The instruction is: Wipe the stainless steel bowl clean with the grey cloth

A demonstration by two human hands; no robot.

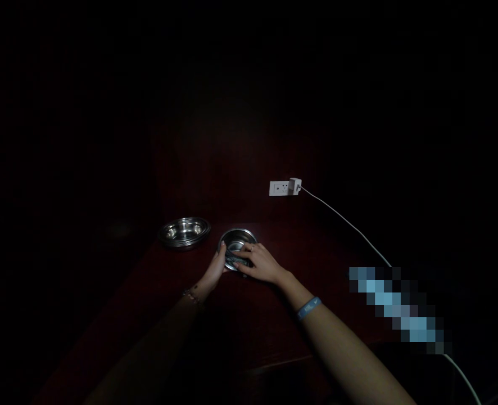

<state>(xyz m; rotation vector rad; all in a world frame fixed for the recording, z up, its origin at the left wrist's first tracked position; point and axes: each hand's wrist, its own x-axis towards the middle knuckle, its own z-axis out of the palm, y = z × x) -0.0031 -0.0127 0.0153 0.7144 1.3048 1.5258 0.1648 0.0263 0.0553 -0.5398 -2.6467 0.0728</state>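
Note:
My left hand [214, 271] grips the left side of a shiny steel bowl [237, 230], thumb over its rim and fingers underneath. The bowl is tipped a little toward me at the back of the table. Inside it, against the near wall, lies a dark greenish cloth [236, 258], partly covered by fingers. My right hand [264, 264] reaches in from the right and presses this cloth to the bowl with its fingertips. The dim light hides the cloth's full shape.
Nested steel dishes [184, 244] stand left of the bowl on the dark red table [249, 315]. Behind, a white wall socket [279, 188] holds a charger [295, 184]. Its white cable [361, 232] runs down right past a pixelated bright patch. The surroundings are very dark.

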